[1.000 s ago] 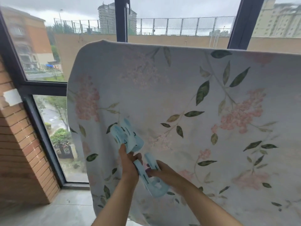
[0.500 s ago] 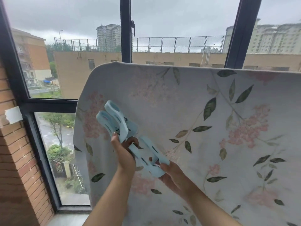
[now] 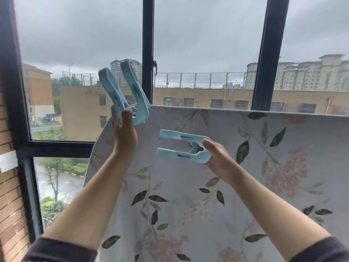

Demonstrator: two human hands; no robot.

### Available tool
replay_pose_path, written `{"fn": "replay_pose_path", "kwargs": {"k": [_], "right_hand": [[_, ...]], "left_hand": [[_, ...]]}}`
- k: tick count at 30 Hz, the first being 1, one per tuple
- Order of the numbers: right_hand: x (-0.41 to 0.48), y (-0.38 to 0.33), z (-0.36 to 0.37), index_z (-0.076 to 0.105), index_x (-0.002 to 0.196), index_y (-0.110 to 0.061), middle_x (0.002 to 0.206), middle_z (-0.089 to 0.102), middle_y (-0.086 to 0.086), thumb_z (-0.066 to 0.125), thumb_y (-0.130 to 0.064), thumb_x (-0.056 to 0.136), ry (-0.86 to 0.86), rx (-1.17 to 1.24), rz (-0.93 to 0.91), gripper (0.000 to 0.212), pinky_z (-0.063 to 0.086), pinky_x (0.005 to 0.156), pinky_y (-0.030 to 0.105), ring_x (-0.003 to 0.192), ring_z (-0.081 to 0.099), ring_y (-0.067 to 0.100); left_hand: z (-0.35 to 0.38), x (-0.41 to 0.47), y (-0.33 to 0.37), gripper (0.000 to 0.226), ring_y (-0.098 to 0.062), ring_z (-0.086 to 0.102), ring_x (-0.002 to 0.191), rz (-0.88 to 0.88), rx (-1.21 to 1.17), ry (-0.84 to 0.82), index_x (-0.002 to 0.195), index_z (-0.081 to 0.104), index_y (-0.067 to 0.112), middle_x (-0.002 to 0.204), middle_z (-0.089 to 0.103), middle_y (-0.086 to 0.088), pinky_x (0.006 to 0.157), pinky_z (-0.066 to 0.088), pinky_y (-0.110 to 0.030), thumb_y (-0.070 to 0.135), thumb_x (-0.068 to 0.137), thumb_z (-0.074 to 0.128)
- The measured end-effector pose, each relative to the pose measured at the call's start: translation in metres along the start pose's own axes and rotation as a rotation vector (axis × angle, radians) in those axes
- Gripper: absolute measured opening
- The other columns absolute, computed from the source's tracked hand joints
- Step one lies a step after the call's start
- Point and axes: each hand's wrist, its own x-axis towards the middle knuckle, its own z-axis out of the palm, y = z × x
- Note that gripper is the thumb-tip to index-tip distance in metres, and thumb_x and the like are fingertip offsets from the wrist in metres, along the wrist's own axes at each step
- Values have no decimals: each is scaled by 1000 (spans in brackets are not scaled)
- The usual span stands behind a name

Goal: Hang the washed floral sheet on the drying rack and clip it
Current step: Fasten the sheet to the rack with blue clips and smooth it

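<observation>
The floral sheet (image 3: 236, 176), white with pink blossoms and green leaves, hangs draped over a bar that it hides; its top edge runs level across the right half of the view. My left hand (image 3: 124, 133) holds a large light-blue clip (image 3: 124, 91) raised near the sheet's upper left corner, jaws pointing up. My right hand (image 3: 217, 157) grips a second light-blue clip (image 3: 181, 146) by its handles in front of the sheet, jaws spread and pointing left.
Behind the sheet stands a big window with dark frames (image 3: 148, 53). A brick wall (image 3: 11, 195) with a white taped patch is at the left. Buildings and a wet street show outside.
Both hands have risen and parted. The left clip has gone up to the sheet's top left corner; the right clip has moved right and turned level. The view has tilted upward.
</observation>
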Motion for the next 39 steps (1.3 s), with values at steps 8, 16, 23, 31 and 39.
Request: {"fn": "replay_pose_path", "kwargs": {"k": [8, 16, 23, 31, 39], "right_hand": [[25, -32, 4, 65, 116, -14, 99, 62, 12, 73, -67, 59, -25, -141, -61, 78, 47, 82, 40, 91, 59, 27], [52, -68, 0, 58, 128, -24, 117, 67, -3, 68, -76, 56, -53, -479, -124, 89, 49, 96, 33, 108, 63, 16], [103, -168, 13, 60, 122, -20, 106, 69, -6, 69, -33, 73, -79, -698, -341, 51, 51, 79, 18, 89, 66, 3], [164, -204, 38, 67, 117, -12, 115, 66, -6, 70, -34, 82, -157, -1104, -339, 42, 43, 79, 2, 96, 59, -9], [194, -197, 60, 69, 112, -15, 111, 68, -6, 70, -29, 84, -234, -1182, -269, 31, 46, 89, 17, 101, 62, 4]], "left_hand": [[4, 57, 4, 75, -36, 45, 119, -37, 473, -80, 133, 42, 3, 132, 50, -21, 96, 39, -48, 48, 75, 29], [-9, 75, -9, 58, -33, 53, 93, 21, 579, -143, 121, 46, 5, 107, 59, -20, 69, 37, -35, 42, 78, 29], [-9, 88, -27, 39, -32, 50, 91, -44, 690, -80, 123, 40, 5, 115, 58, -25, 74, 33, -36, 34, 98, 34], [-7, 90, -32, 34, -26, 43, 77, -4, 778, -21, 121, 39, 2, 105, 60, -25, 68, 31, -34, 27, 98, 36], [-6, 88, -32, 33, -35, 52, 85, 21, 793, -10, 116, 43, 1, 106, 58, -22, 70, 30, -34, 26, 96, 40]]}}
